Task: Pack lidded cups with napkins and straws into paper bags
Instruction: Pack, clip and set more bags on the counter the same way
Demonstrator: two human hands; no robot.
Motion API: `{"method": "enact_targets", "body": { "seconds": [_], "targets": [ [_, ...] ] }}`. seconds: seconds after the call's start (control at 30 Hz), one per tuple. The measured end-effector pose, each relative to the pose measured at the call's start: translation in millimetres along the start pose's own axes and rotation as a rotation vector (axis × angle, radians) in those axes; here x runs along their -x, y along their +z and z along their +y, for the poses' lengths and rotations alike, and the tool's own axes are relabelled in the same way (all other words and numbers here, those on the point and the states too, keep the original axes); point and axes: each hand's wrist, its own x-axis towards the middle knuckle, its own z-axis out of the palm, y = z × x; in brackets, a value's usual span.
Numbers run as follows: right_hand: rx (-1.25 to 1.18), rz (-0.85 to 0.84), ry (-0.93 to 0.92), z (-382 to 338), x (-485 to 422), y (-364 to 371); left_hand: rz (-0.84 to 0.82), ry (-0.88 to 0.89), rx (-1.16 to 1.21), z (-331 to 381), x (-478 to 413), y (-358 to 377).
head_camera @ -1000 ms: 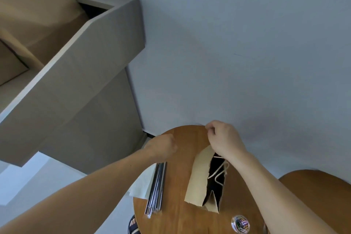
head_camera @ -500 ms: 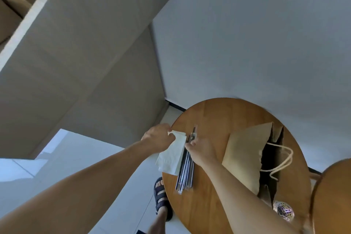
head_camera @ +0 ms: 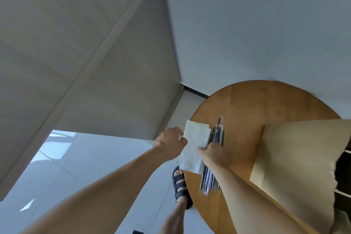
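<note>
Now | left fingers (head_camera: 181,138) pinch napkin (head_camera: 193,144) at counter (head_camera: 266,100) edge | right fingers (head_camera: 202,149) curl where napkin meets straws (head_camera: 217,135), hold unclear | peel one sheet slowly, steadying the stack | bag (head_camera: 296,157) nearby.

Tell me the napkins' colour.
The napkins are white, plain, shown best in the head view.

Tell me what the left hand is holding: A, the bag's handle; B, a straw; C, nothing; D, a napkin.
D: the left hand pinches the edge of the white napkin, which lies beside the straws.
</note>
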Motion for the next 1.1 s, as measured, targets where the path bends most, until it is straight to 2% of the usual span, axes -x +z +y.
{"method": "enact_targets", "body": {
  "seconds": [0.33, 0.5, 0.57, 0.67, 0.8, 0.93, 1.0, 1.07, 1.1],
  "targets": [
    [0.130, 0.134, -0.101, 3.7, 1.3, 3.7, -0.010, -0.006, -0.017, -10.1, 0.5, -2.4],
    [0.085, 0.152, -0.123, 4.2, 5.8, -2.7, -0.008, -0.003, 0.011, -9.2, 2.0, -0.9],
    [-0.047, 0.136, -0.151, 3.6, 11.3, -5.8, -0.013, 0.001, 0.021, -7.7, 1.5, -1.2],
    [-0.415, 0.089, -0.195, 4.0, 19.4, -14.3, -0.027, -0.006, 0.041, -2.9, 1.0, -0.4],
    [-0.853, -0.007, -0.242, 2.6, 31.6, -39.3, -0.086, -0.042, 0.269, 8.7, 2.3, 2.1],
    [-1.098, -0.137, -0.253, 3.8, 39.6, -60.7, -0.068, -0.083, 0.409, 21.4, 2.4, 4.4],
    [-1.199, -0.185, -0.245, 7.2, 39.1, -67.6, -0.095, -0.127, 0.551, 25.2, 1.2, 5.7],
    [-1.250, -0.177, -0.225, 13.2, 36.6, -68.0, -0.127, -0.157, 0.720, 27.2, 1.1, 6.7],
    [-1.219, -0.122, -0.202, 18.3, 34.4, -64.4, -0.121, -0.150, 0.751, 27.4, 1.2, 7.3]
  ]
}}
